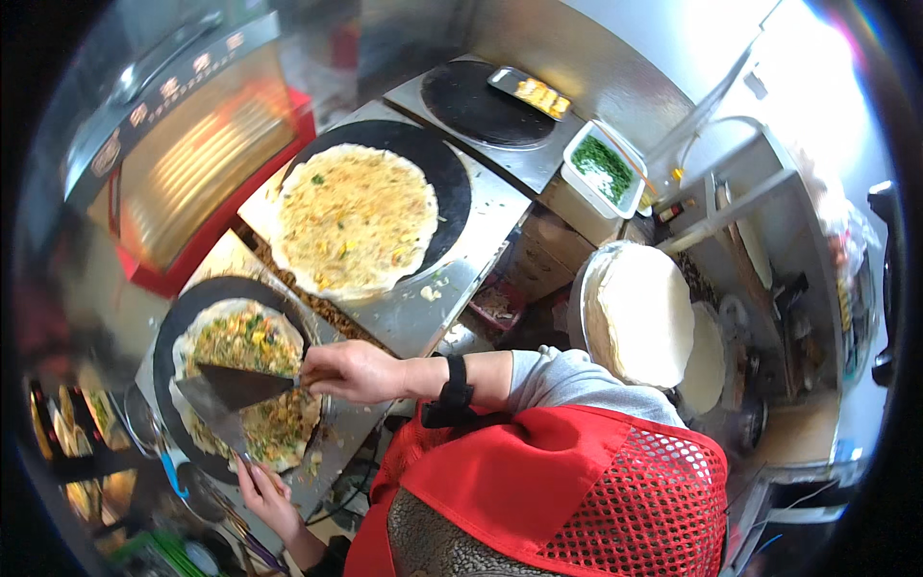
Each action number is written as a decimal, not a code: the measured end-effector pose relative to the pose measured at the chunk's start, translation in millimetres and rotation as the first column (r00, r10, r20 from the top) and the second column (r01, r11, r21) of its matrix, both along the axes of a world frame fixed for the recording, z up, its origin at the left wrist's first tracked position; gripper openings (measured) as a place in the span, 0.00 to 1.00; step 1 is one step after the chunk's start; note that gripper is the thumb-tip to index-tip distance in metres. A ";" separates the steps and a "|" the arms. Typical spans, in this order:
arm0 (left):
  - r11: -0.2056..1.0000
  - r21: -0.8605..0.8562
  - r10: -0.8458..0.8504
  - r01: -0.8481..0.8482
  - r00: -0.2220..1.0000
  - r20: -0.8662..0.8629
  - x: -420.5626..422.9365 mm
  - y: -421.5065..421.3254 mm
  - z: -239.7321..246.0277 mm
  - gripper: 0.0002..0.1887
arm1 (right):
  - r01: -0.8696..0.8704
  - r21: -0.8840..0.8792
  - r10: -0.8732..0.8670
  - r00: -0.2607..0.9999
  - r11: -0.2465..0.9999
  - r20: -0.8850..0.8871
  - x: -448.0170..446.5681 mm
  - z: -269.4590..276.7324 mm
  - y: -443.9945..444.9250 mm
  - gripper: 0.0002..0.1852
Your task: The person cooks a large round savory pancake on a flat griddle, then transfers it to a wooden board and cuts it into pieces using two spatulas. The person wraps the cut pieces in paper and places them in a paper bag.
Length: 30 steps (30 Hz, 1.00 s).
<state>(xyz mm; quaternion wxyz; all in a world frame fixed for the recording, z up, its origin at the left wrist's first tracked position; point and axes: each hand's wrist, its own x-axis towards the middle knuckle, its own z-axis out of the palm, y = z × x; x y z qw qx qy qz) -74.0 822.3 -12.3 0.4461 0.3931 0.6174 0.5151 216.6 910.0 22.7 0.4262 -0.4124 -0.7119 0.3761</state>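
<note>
A pancake (277, 334) with chopped vegetable and egg filling lies on the lower round black griddle (163, 346). My right hand (351, 371) grips a metal scraper (249, 386), its broad triangular blade over the middle of the pancake. From the near side, my left hand (268, 498) holds the handle of a second metal scraper (220, 420); its blade reaches over the same pancake and partly under the first blade. The two blades hide the pancake's middle. On the larger griddle (454, 180) beyond lies a flat round pancake (357, 216), its top spread with egg and bits of green.
A lit warming case (209, 180) with a red base stands at the left. At the back are a third griddle (461, 108) with a food tray (530, 92) and a white tub of chopped greens (606, 169). Stacked pale flatbreads (642, 314) sit by my right arm.
</note>
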 end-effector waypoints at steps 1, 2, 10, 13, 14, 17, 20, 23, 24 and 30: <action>0.999 -0.035 0.012 -0.012 1.000 -0.006 5.5 1.1 4.0 0.21 | 0.022 -0.103 -0.029 0.997 0.994 -0.070 8.2 -0.4 3.8 0.11; 1.000 -0.013 -0.015 0.016 0.999 0.035 13.5 0.4 9.2 0.21 | 0.198 -0.086 -0.205 0.976 0.976 -0.074 28.2 -1.2 4.4 0.10; 0.990 -0.024 0.140 -0.142 0.988 -0.059 84.7 28.0 7.5 0.23 | 0.861 -0.452 -0.817 -0.079 0.233 -0.571 332.5 -34.3 32.2 0.11; 0.995 -0.032 0.091 -0.094 0.992 -0.089 112.2 38.8 12.4 0.23 | 0.702 -0.708 -0.808 -0.378 0.068 -0.452 464.7 -40.1 6.6 0.14; 0.996 -0.028 0.085 -0.088 0.992 -0.096 122.8 44.1 14.3 0.23 | 0.619 -0.785 -0.832 -0.415 0.038 -0.368 501.7 -44.5 -3.4 0.11; 0.998 -0.022 0.053 -0.055 0.995 -0.090 157.9 55.4 22.3 0.23 | 0.446 -0.890 -0.907 -0.332 0.090 -0.258 584.2 -72.4 -9.0 0.05; 0.999 -0.043 0.016 -0.021 0.994 -0.105 189.4 64.3 32.8 0.23 | 0.455 -0.890 -0.921 -0.335 0.026 -0.199 630.0 -105.0 20.9 0.04; 0.999 -0.019 -0.049 0.047 0.992 -0.118 212.1 69.9 41.7 0.23 | 0.484 -0.875 -0.873 -0.423 0.009 -0.243 652.0 -116.1 40.6 0.05; 0.999 -0.037 -0.044 0.040 0.990 -0.130 217.5 70.8 44.0 0.23 | 0.522 -0.853 -0.843 -0.451 0.019 -0.294 653.0 -117.5 46.3 0.07; 0.997 -0.057 -0.049 0.043 0.993 -0.108 233.0 73.2 49.6 0.22 | 0.640 -0.763 -0.797 -0.412 0.092 -0.442 633.1 -109.4 40.9 0.12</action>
